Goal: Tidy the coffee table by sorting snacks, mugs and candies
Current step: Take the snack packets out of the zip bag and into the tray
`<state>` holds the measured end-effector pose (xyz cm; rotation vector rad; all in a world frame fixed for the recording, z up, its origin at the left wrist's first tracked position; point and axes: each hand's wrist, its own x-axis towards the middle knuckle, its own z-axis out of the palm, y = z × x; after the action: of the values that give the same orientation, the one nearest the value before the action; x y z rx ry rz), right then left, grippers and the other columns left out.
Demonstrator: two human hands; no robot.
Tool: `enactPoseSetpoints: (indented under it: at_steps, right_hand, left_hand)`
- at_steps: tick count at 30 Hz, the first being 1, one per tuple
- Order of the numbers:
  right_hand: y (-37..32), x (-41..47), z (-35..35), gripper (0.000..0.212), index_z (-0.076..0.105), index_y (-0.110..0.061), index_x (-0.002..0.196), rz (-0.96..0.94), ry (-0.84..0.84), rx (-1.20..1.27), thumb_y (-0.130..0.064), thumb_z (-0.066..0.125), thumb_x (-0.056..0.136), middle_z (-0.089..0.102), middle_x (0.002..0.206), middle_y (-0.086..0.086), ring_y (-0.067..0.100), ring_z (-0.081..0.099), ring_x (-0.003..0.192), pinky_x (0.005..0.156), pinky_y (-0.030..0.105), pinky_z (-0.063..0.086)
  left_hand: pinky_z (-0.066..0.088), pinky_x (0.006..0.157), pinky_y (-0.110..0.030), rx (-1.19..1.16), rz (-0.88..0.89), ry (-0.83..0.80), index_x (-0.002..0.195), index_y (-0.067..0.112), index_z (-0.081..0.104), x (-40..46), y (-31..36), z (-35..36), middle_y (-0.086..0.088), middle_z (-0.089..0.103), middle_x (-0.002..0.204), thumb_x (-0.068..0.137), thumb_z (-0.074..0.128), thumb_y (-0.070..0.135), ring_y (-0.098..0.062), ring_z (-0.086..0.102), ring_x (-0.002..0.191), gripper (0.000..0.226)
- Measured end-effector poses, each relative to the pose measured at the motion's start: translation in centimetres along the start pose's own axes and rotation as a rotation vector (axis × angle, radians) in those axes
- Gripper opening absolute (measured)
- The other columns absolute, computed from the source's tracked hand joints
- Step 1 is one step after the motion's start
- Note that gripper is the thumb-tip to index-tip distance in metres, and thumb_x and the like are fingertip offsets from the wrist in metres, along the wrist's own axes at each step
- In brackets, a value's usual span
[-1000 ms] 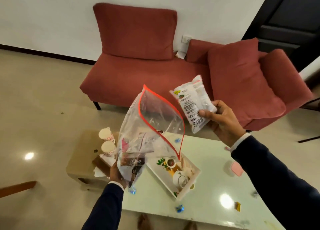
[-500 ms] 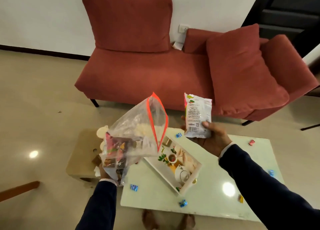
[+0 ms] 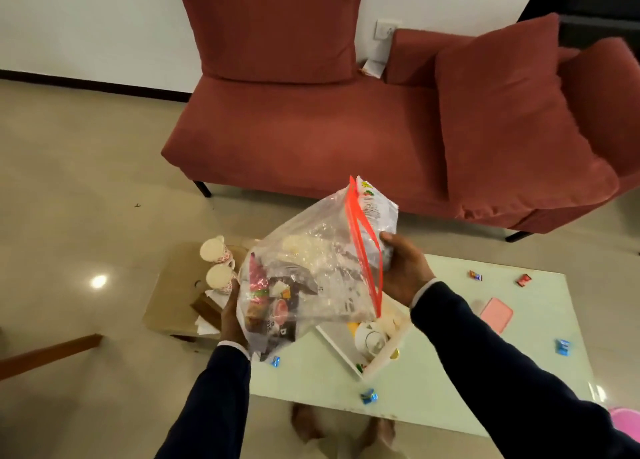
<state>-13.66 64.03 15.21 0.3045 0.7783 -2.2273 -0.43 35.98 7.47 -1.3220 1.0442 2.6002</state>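
A clear zip bag point(image 3: 311, 271) with an orange-red seal hangs above the white coffee table point(image 3: 450, 382); several snack packets lie in its bottom. My left hand point(image 3: 230, 316) grips the bag's lower left side. My right hand point(image 3: 403, 268) holds a white snack packet point(image 3: 375, 209) at the bag's open mouth, the packet partly behind the seal. Wrapped candies lie scattered on the table: blue ones point(image 3: 369, 396) point(image 3: 562, 347) point(image 3: 275, 361) and red ones point(image 3: 523, 280). A white tray point(image 3: 384, 354) holds a white teapot point(image 3: 370, 337) under the bag.
Two patterned mugs point(image 3: 216, 263) stand on a cardboard box point(image 3: 173, 285) left of the table. A pink flat item point(image 3: 496, 315) lies on the table's right part. A red sofa point(image 3: 311, 129) with a loose cushion point(image 3: 512, 119) is behind. My feet point(image 3: 343, 427) show below the table edge.
My right hand has brought the white packet left to the bag's mouth. The bag has tilted with its opening toward the right. The camera has moved closer.
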Motion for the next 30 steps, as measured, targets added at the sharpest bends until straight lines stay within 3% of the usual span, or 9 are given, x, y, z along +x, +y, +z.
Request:
enactPoseSetpoints:
  at_steps: [4,6,8,12,16,20,25,28,30]
  right_hand:
    - [-0.9,-1.2,1.3,0.062,0.067,-0.012,0.127,-0.053,-0.012,-0.211,-0.03,0.085,0.071,0.072,0.115,0.011,0.03,0.069,0.103,0.111,0.064,0.037]
    - [-0.3,-1.3,2.2,0.056,0.07,-0.013,0.119,-0.149,0.042,-0.381,-0.026,0.088,0.068,0.077,0.1,0.002,0.016,0.075,0.085,0.082,0.038,0.062]
    - [0.5,-1.0,3.1,0.054,0.061,-0.008,0.126,-0.248,0.114,-0.458,-0.013,0.079,0.075,0.079,0.099,-0.002,0.011,0.076,0.083,0.067,0.023,0.059]
    - [1.2,-0.8,4.4,0.061,0.052,0.001,0.135,-0.3,0.094,-0.426,0.002,0.073,0.078,0.07,0.124,0.019,0.031,0.071,0.105,0.082,0.039,0.06]
    - [1.7,-0.1,5.4,0.049,0.065,-0.009,0.121,-0.324,0.117,-0.398,0.002,0.079,0.075,0.072,0.12,0.019,0.034,0.072,0.105,0.082,0.043,0.06]
    - [2.3,0.1,5.6,0.048,0.064,-0.014,0.123,-0.275,0.225,-0.321,-0.004,0.079,0.079,0.074,0.116,0.013,0.033,0.073,0.102,0.078,0.043,0.061]
    - [2.7,0.3,4.8,0.054,0.061,-0.014,0.13,-0.148,0.251,-0.191,-0.017,0.08,0.079,0.074,0.116,0.013,0.028,0.074,0.098,0.077,0.041,0.06]
    - [2.9,0.5,4.5,0.049,0.065,-0.015,0.12,-0.076,0.212,-0.173,-0.02,0.081,0.075,0.074,0.114,0.013,0.028,0.074,0.097,0.077,0.041,0.06]
    - [3.0,0.7,3.9,0.046,0.065,-0.012,0.12,-0.044,0.172,-0.185,-0.018,0.079,0.076,0.073,0.116,0.016,0.031,0.073,0.1,0.08,0.043,0.06]
  left_hand:
    - [0.063,0.061,-0.041,-0.004,-0.06,-0.027,0.088,0.024,0.086,-0.3,-0.3,0.2,-0.009,0.081,0.095,0.098,0.048,0.056,-0.028,0.079,0.082,0.05]
    - [0.063,0.064,-0.043,0.024,-0.099,-0.028,0.101,0.021,0.084,-0.3,-0.9,0.3,-0.012,0.08,0.1,0.101,0.045,0.054,-0.031,0.078,0.086,0.051]
    - [0.063,0.068,-0.043,0.1,-0.111,-0.038,0.103,0.019,0.083,-0.6,-1.4,0.8,-0.016,0.079,0.103,0.098,0.05,0.052,-0.033,0.078,0.089,0.047]
    - [0.063,0.065,-0.037,0.312,-0.083,-0.104,0.082,0.026,0.086,-1.4,-2.6,2.4,-0.01,0.08,0.095,0.093,0.052,0.046,-0.024,0.079,0.081,0.041]
    - [0.057,0.083,-0.039,0.562,0.079,-0.11,0.122,0.027,0.066,-1.5,-2.3,3.6,-0.011,0.068,0.131,0.106,0.049,0.029,-0.028,0.068,0.113,0.023]
    - [0.042,0.114,-0.049,0.884,0.288,-0.299,0.145,0.04,0.045,-1.5,-2.6,1.6,0.002,0.047,0.154,0.089,0.064,-0.011,-0.024,0.045,0.144,0.077]
    - [0.032,0.098,0.002,1.303,0.537,-0.25,0.157,0.023,0.023,-2.2,-4.3,2.4,0.013,0.035,0.146,0.059,0.1,0.024,0.006,0.034,0.127,0.124]
    - [0.037,0.085,0.007,1.109,0.695,-0.183,0.137,0.013,0.044,-1.9,-4.5,4.3,0.015,0.053,0.126,0.062,0.098,0.018,0.014,0.05,0.113,0.093]
    - [0.051,0.077,-0.005,0.863,0.633,-0.136,0.117,0.015,0.06,-2.1,-3.9,5.5,0.002,0.068,0.107,0.085,0.078,0.003,-0.011,0.067,0.109,0.039]
